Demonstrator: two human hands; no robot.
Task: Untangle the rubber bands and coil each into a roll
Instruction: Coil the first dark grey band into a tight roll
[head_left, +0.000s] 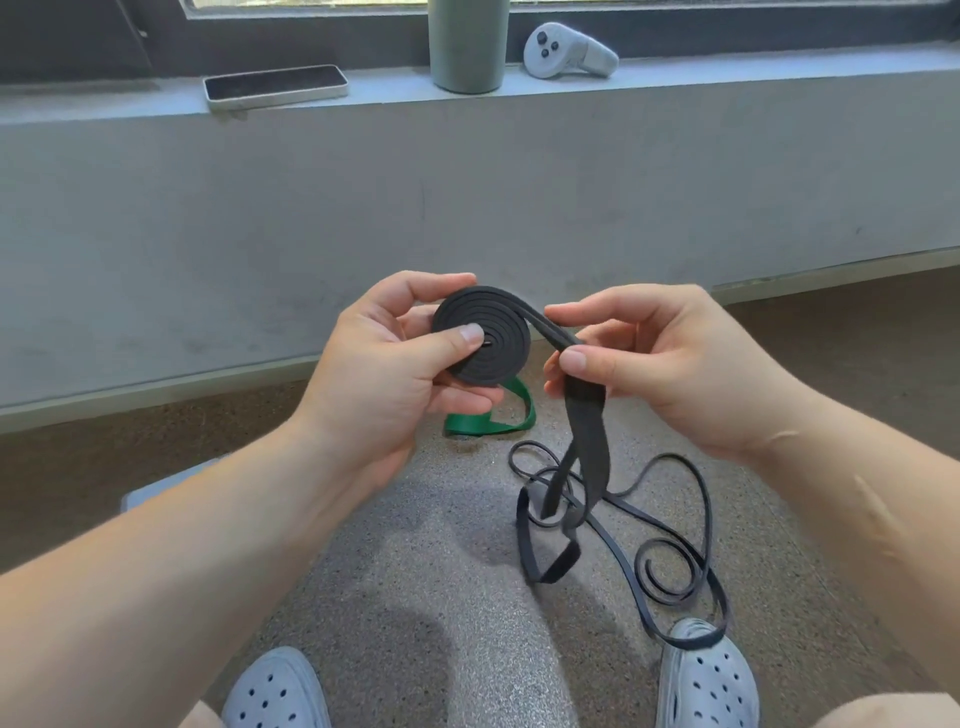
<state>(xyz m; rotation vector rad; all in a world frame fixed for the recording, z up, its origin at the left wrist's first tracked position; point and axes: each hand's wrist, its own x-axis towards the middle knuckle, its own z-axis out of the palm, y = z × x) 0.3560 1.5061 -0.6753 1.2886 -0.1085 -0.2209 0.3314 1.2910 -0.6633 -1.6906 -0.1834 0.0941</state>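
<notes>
My left hand (384, 364) grips a coiled roll of wide black rubber band (485, 332), thumb pressed on the spiral's centre. My right hand (660, 364) pinches the same band's loose tail (587, 436) just right of the roll; the tail hangs down to the floor and ends in a loop. A thinner black band (675, 577) lies in loose curls on the floor beneath, one end curled into a small spiral, one loop reaching my right shoe. A green band (493, 421) lies on the floor behind the roll, partly hidden by my left hand.
A grey wall (467, 208) rises close ahead, with a ledge holding a phone (275, 85), a green bottle (467, 47) and a white controller (569, 52). My two grey clogs (275, 691) stand at the bottom on speckled carpet.
</notes>
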